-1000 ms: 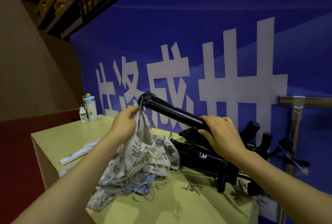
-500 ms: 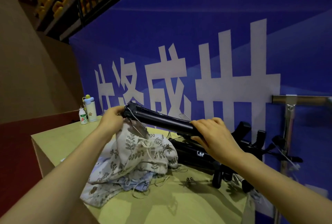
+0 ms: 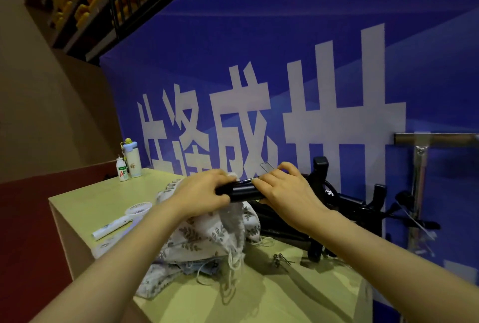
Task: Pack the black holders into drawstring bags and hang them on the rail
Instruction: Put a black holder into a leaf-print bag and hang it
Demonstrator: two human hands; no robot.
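Two bare hands meet over the middle of a pale yellow-green bench [image 3: 85, 201], both closed round one black cylindrical holder [image 3: 242, 191] held roughly level above it. Left hand [image 3: 201, 193] wrapped over the holder's left end, fingers curled on top, with the white rim of a leaf-printed drawstring bag [image 3: 207, 234] pinched in the same grasp. Right hand [image 3: 282, 190] clamped on the holder's right part, thumb raised near a thin wire loop [image 3: 267, 166] that stands up just behind it. Only a short stretch of the black tube visible between the two hands.

Below the hands, a crumpled heap of leaf-printed cloth bags lying on the bench, white cords [image 3: 233, 268] trailing from it toward the near edge. Behind and right of the heap, a tangle of more black holders [image 3: 344, 208] with upright knobs and arms, resting on the bench against a blue banner with large white characters [image 3: 324, 89]. Small metal clips [image 3: 278, 261] lying on the bench just in front of that tangle.

Far right, a horizontal metal rail [image 3: 440, 138] on a shiny upright post [image 3: 418, 180], well apart from the held holder. Far left corner of the bench: a small white bottle [image 3: 121, 169] beside a taller white flask with a pale blue cap [image 3: 132, 158]. Nearer, a small white fan [image 3: 119, 221] lying flat.
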